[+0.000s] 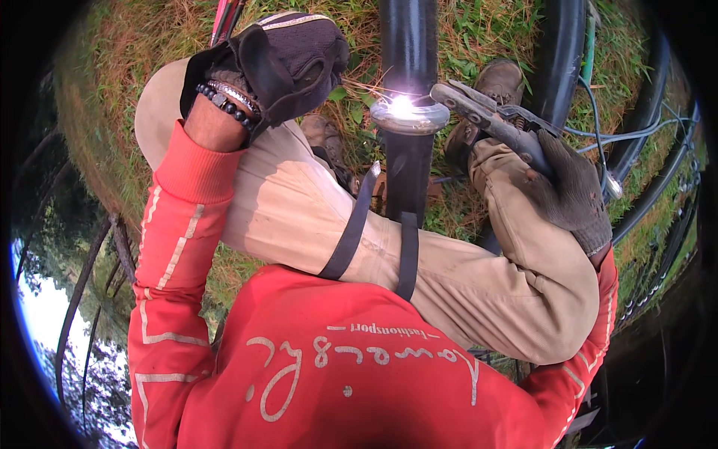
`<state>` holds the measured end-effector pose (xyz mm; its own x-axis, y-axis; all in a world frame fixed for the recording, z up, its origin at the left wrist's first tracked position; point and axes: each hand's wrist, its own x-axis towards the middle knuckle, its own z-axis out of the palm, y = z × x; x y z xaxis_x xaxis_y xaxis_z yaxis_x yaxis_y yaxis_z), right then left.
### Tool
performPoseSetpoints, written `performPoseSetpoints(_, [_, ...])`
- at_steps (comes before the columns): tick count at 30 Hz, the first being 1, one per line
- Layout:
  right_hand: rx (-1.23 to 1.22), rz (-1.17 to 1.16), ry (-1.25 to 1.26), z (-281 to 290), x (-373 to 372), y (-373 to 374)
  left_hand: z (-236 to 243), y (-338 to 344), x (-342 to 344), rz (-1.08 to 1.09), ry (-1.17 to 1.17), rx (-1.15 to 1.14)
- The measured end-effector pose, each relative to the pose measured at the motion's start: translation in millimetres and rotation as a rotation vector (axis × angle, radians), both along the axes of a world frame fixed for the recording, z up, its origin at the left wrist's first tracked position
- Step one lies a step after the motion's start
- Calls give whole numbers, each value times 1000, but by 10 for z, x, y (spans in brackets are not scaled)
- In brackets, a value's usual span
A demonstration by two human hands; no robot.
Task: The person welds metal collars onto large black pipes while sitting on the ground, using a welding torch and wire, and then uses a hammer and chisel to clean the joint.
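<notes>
In my gloved right hand [568, 187] is a worn grey electrode holder [497, 123], with a spring between its arms. Its jaw end lies just right of a bright white glare on a shiny metal ring [411, 121], which circles a black pipe [409, 45]. Glare hides whatever lies between jaw and ring. My left hand [277, 75], in a dark glove with bracelets at the wrist, is raised to the left of the pipe, over my knee. Its fingers are hidden, so whether it holds anything is unclear.
More black pipes [561, 60] lie on the grass at right, with a blue-grey cable [628, 135] across them. Dark straps [351, 232] cross my tan trousers [464, 277]. Red and dark rods [226, 21] stick up behind my left hand. My boots flank the pipe.
</notes>
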<state>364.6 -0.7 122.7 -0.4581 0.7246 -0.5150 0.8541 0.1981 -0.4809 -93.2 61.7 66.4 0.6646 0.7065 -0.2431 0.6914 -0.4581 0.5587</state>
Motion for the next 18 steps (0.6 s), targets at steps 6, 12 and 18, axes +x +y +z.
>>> performPoseSetpoints(6, [53,44,42,-42,90,-33,69,-28,53,39,-7,148])
performPoseSetpoints(12, [-20,2,12,18,2,-13,305,39,206,26,206,-31])
performPoseSetpoints(18, [-133,-139,22,178,-53,12,264,17,196,31,139,11])
